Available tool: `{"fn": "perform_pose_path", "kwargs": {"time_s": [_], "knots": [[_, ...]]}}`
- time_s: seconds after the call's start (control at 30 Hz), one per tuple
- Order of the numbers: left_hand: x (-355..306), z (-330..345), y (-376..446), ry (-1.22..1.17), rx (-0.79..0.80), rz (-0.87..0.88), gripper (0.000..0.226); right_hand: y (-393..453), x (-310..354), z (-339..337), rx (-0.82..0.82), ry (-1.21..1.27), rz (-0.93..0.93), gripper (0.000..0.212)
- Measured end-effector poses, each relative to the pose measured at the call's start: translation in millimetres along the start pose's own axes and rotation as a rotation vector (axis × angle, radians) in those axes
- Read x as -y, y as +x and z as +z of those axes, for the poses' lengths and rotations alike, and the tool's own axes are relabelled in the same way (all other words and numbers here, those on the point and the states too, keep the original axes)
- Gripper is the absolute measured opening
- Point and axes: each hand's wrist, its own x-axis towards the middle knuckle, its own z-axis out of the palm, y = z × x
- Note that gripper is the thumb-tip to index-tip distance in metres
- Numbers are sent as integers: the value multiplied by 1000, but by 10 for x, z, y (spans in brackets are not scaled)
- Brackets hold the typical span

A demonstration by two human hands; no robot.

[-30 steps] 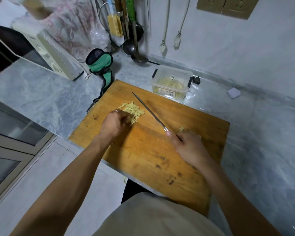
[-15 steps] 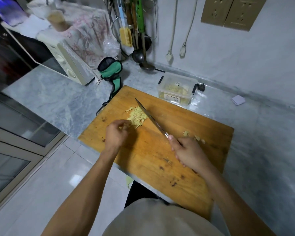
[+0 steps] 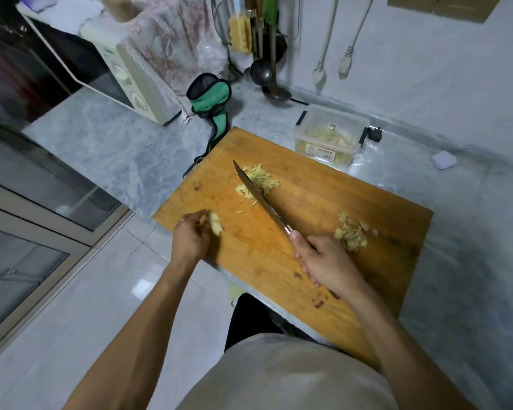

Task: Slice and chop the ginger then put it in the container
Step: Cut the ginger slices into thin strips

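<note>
Gripping a knife (image 3: 259, 196) in the right hand (image 3: 326, 263), left hand (image 3: 191, 239) pinching ginger (image 3: 215, 225), a slippery piece risks cut fingers.

Head view, single camera: worn at head height, looked forward and steeply down over the wearer's torso onto the cutting board (image 3: 293, 261) and countertop (image 3: 107, 149); wide-angle, near; wall (image 3: 427, 69) at frame top, floor at left.

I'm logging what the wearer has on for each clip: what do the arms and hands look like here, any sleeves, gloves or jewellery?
Both forearms are bare, with no sleeves in view. The left hand and right hand wear no gloves, and no watch or bracelet shows. A light beige garment covers the torso.
</note>
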Motion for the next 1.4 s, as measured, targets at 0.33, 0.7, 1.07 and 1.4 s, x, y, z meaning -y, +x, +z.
{"fn": "perform_pose_path", "kwargs": {"time_s": [0.33, 0.7, 1.07, 1.4], "knots": [[-10, -61, 362, -4, 175, -149, 26, -24, -35, 27, -63, 35, 27, 67], [-157, -74, 28, -550, -235, -240, 18, -137, -149, 27, -112, 28, 17, 69], [-342, 261, -407, -203, 51, -142, 14, -247, -207, 24, -84, 32, 64, 67], [-273, 83, -13, -12, 1, -177, 6, -273, -196, -23, -102, 22, 51, 81]]}}
